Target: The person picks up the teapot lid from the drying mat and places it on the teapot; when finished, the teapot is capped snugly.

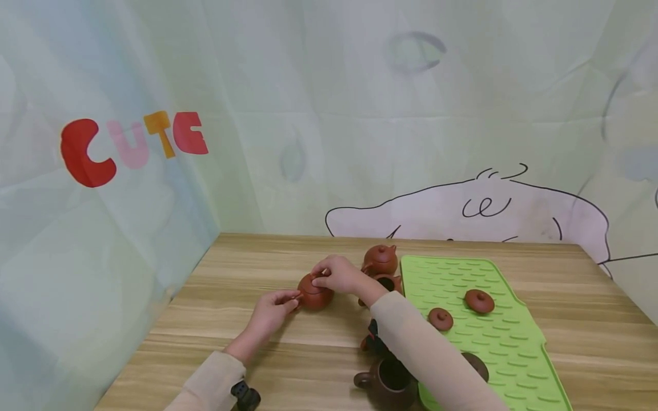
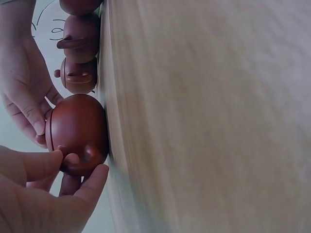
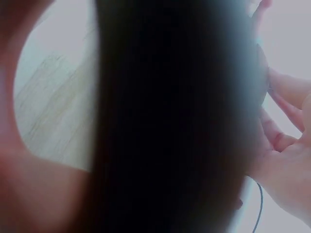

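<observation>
Left grip pinching handle of round red-brown clay teapot | right grip pinching its seemingly seated lid | likely pending: three domed brown clay lids, 4 o'clock

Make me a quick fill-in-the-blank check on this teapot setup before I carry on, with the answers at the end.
1. The hand touching the top of the teapot is the person's ____ hand.
2. The textured mat is coloured ____.
3. Counting the partly hidden one, the visible lids on the mat number ____.
4. The dark brown pot nearest the head camera stands ____ a lid on it.

Missing words: right; green; three; without.
</observation>
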Tool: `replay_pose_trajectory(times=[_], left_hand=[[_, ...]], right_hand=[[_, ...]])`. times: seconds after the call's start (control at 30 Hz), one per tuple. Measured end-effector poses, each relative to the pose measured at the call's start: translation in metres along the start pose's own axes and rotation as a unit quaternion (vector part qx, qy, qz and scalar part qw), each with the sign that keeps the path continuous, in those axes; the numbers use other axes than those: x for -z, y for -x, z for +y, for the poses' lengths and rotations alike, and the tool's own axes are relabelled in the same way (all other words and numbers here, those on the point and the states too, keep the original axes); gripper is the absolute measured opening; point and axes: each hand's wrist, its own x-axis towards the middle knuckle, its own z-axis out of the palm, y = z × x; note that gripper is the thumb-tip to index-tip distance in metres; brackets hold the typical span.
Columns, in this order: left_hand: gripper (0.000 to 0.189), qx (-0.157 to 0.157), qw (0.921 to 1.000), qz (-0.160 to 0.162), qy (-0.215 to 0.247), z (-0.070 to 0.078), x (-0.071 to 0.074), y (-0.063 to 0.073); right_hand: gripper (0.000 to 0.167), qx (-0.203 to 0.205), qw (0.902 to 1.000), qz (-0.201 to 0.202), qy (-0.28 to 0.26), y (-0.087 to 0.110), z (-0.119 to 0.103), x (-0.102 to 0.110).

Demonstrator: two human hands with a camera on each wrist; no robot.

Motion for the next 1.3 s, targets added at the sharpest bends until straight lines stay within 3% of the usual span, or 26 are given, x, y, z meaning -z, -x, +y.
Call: replay_pose_trajectory(times=[0.3, 0.47, 0.6, 0.77, 1.0, 1.17, 1.3], left_hand=[[0.025, 0.002, 1.0000, 0.001, 0.000, 0.002, -0.001, 0.000], [0.026, 0.015, 0.9999, 0.003, 0.001, 0.006, 0.001, 0.000], [0.029, 0.013, 0.9998, 0.007, -0.015, 0.011, 0.002, -0.002], [0.037, -0.010, 0.9992, 0.018, -0.034, 0.024, 0.002, -0.007], [0.037, -0.027, 0.9990, 0.016, 0.030, 0.045, -0.009, -0.003], [0.033, -0.043, 0.9971, 0.004, 0.063, 0.054, -0.027, 0.006], [0.031, -0.072, 0.9949, -0.016, 0.069, 0.056, -0.040, 0.012]], right_hand=[[0.030, -0.027, 0.9989, -0.009, -0.037, 0.001, 0.003, 0.010], [0.034, -0.041, 0.9971, -0.006, -0.064, 0.010, 0.001, 0.028], [0.034, -0.029, 0.9977, 0.009, -0.060, 0.024, -0.002, 0.048], [0.034, -0.004, 0.9980, 0.030, -0.055, 0.048, 0.004, 0.074], [0.034, 0.040, 0.9966, 0.050, -0.052, 0.091, 0.020, 0.105], [0.032, 0.042, 0.9955, 0.080, -0.028, 0.125, 0.033, 0.117], [0.033, 0.017, 0.9949, 0.095, -0.029, 0.152, 0.047, 0.119]])
